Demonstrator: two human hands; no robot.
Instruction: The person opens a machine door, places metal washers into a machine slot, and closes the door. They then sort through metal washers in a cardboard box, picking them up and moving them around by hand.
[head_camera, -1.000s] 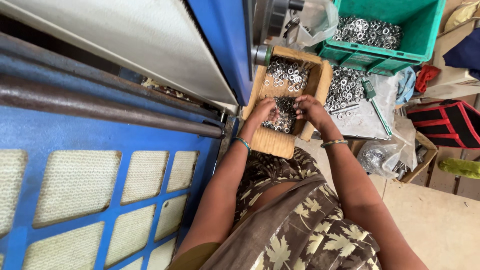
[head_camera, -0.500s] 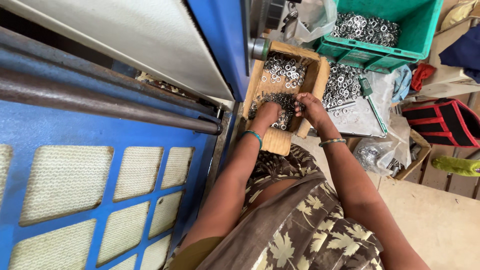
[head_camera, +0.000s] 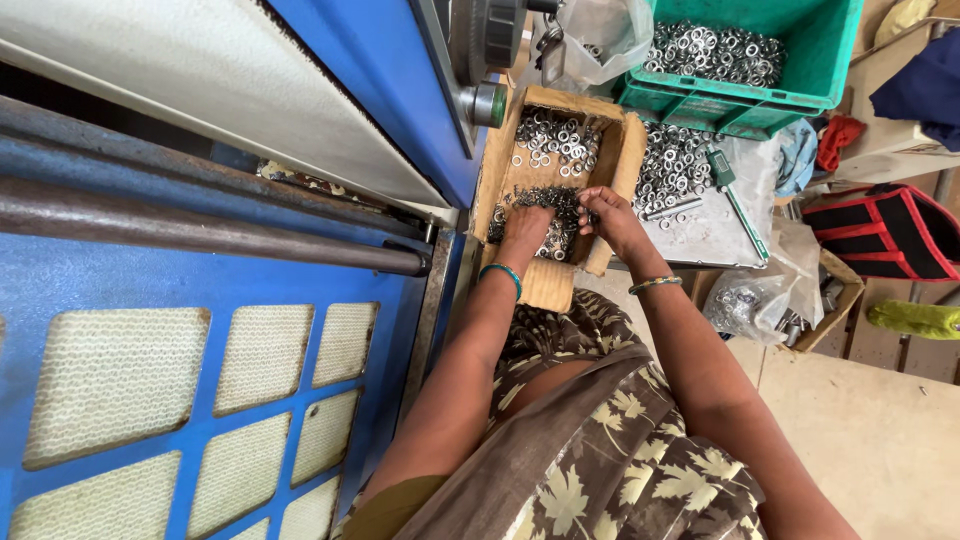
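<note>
Left hand (head_camera: 524, 228), fingers curled into the washers (head_camera: 552, 212) | right hand (head_camera: 607, 215), fingers bent, touching the same heap | heap lies between both hands, in the cardboard box (head_camera: 628, 160) (near end) | both hands equally near

Cardboard box (head_camera: 610, 165): shallow, brown, open-topped, long axis running 12 to 6 o'clock, tilted slightly toward 1 o'clock. Sits against a blue machine on its 9 o'clock side. Near flap bent outward at 6 o'clock.

Small metal rings (head_camera: 548, 140): silvery washers, loose. One cluster at the box's 12 o'clock end, flat and scattered. A denser, darker heap (head_camera: 560, 205) at the centre toward 6 o'clock, piled, spilling toward the 9 o'clock wall. Bare cardboard between the two groups.
</note>
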